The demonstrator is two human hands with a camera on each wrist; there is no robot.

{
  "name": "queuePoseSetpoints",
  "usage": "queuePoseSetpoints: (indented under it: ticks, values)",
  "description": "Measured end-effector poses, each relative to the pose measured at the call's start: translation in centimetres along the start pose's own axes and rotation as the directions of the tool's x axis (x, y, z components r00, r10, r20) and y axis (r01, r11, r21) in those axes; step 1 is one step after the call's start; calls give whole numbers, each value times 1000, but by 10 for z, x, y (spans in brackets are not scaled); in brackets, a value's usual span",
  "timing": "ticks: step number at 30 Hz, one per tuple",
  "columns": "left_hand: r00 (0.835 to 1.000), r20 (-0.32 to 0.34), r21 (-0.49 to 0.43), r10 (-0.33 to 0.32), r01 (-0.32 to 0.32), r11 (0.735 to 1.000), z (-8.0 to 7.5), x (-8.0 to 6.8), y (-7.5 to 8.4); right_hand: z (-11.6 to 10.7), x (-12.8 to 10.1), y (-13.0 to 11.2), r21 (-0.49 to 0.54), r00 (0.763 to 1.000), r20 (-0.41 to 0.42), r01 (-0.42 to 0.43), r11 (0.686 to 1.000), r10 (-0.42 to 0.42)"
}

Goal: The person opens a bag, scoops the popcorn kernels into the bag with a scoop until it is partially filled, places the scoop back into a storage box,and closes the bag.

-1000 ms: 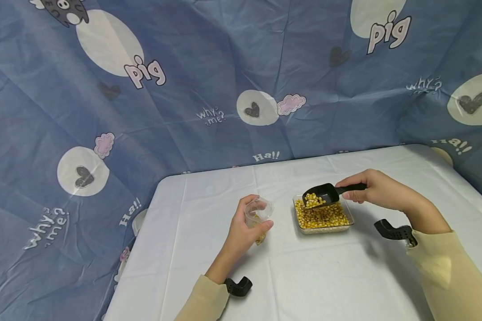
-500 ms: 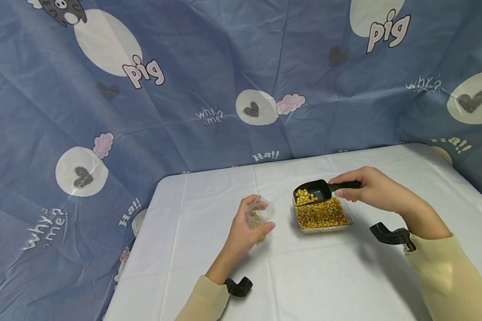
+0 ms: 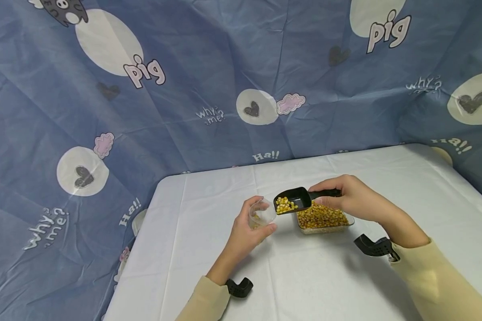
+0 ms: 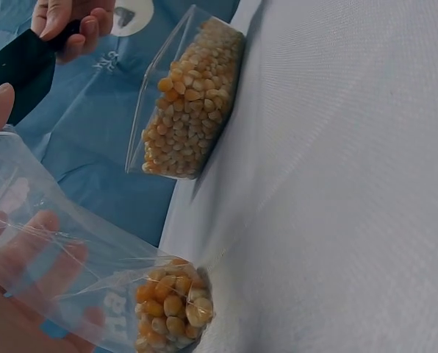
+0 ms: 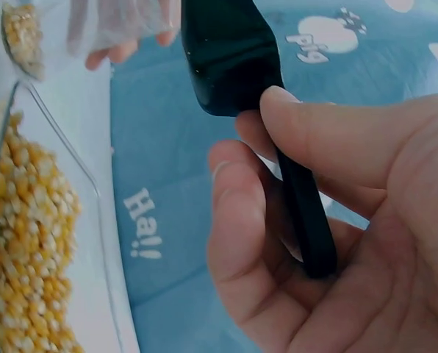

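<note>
My right hand [image 3: 345, 196] grips the handle of a black scoop [image 3: 302, 198], which carries yellow corn kernels [image 3: 285, 205] near its front lip. That lip is beside the open mouth of a clear plastic bag [image 3: 263, 212]. My left hand [image 3: 243, 232] holds the bag upright by its top, thumb on the near side and fingers on the far side. In the left wrist view, kernels [image 4: 173, 305] fill the bottom of the bag. A clear rectangular container [image 3: 325, 230] of corn stands under and to the right of the scoop.
A white cloth [image 3: 305, 276] covers the table. Behind it hangs a blue printed curtain [image 3: 209, 80]. Black wrist mounts stick out under both forearms, the right mount [image 3: 371, 245] just to the near right of the container.
My right hand has carried the loaded scoop leftward, from above the container to the bag's mouth. My left hand and the bag have barely shifted.
</note>
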State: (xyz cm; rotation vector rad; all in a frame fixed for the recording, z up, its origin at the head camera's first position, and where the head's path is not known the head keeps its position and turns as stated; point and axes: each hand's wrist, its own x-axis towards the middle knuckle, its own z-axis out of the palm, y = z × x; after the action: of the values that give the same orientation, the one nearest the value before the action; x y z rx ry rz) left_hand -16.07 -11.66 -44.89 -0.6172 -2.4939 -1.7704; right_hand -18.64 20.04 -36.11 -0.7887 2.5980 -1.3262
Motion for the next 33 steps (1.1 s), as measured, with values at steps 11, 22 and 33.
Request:
queuePoseSetpoints:
  ticks: [11, 22, 33]
  values:
    - [999, -11, 89, 38, -37, 995, 3, 0, 0, 25, 4, -12, -73, 997, -44, 60, 996, -63]
    - [1000, -7, 99, 30, -29, 995, 2, 1, -3, 53, 7, -27, -301, 971, -127, 159, 940, -204]
    - [999, -13, 120, 43, -41, 992, 1, 1, -1, 67, 5, -39, -570, 874, -195, 269, 777, -445]
